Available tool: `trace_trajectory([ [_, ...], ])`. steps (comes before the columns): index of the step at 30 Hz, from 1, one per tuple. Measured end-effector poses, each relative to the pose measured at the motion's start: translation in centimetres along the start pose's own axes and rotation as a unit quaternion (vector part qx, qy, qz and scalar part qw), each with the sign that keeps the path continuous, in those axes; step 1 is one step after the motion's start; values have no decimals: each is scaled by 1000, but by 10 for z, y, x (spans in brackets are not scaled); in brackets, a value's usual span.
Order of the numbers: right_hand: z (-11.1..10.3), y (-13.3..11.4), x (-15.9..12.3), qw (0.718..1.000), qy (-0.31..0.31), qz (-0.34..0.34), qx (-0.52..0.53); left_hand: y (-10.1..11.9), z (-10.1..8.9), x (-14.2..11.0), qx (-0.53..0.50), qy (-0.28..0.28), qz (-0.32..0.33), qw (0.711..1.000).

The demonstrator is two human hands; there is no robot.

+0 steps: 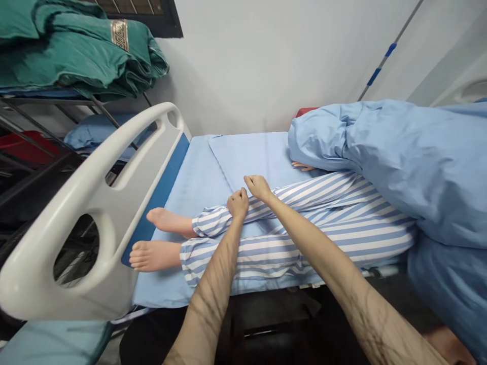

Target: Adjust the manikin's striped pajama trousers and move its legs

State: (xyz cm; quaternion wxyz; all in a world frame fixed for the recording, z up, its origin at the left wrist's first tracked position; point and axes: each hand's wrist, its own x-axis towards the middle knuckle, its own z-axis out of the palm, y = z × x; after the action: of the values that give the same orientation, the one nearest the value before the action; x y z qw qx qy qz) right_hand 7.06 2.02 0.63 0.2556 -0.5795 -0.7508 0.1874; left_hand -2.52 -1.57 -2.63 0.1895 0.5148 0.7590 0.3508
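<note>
We have the white plastic footboard point(95, 203) hemming in the left of the frame and a bulky blue quilt point(384, 167) at the upper right, while a blue sheet point(182, 213) spans the room between the footboard and the bare feet point(155, 256). Our left hand point(238, 204) and right hand point(259, 187) lie curled, just apart, on the striped pajama legs point(274, 248) (gripping or merely resting, we cannot tell).

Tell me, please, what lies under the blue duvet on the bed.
Striped-trousered legs pass under the duvet, and fingers show at its edge; the rest of the body is covered and cannot be seen.
</note>
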Motion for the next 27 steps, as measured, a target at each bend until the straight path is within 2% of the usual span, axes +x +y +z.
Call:
trace_trajectory([
  [6, 18, 21, -28, 995, 46, 71, -53, -1, 4, -2, 1, -20, 47, 999],
  [8, 21, 24, -25, 996, 52, 73, -17, 11, 4, 6, -27, -17, 36, 999],
  [13, 13, 35, -10, 986, 72, 70, 135, 49, 16, 20, -185, 46, -17, 981],
  [15, 12, 40, -7, 977, 86, 78, 178, 53, 25, 14, -172, 33, -12, 984],
  [19, 15, 41, -9, 970, 90, 92, 205, 44, 38, -3, -55, 13, 1, 998],
  [22, 12, 35, -13, 981, 72, 84, 159, 37, 37, -7, -25, 0, 30, 999],
  [25, -3, 29, -18, 996, 49, 65, 19, 37, 34, -7, -15, -10, 50, 999],
  [27, -17, 30, -22, 996, 22, 18, -83, 38, 34, -9, -4, -16, 57, 998],
])
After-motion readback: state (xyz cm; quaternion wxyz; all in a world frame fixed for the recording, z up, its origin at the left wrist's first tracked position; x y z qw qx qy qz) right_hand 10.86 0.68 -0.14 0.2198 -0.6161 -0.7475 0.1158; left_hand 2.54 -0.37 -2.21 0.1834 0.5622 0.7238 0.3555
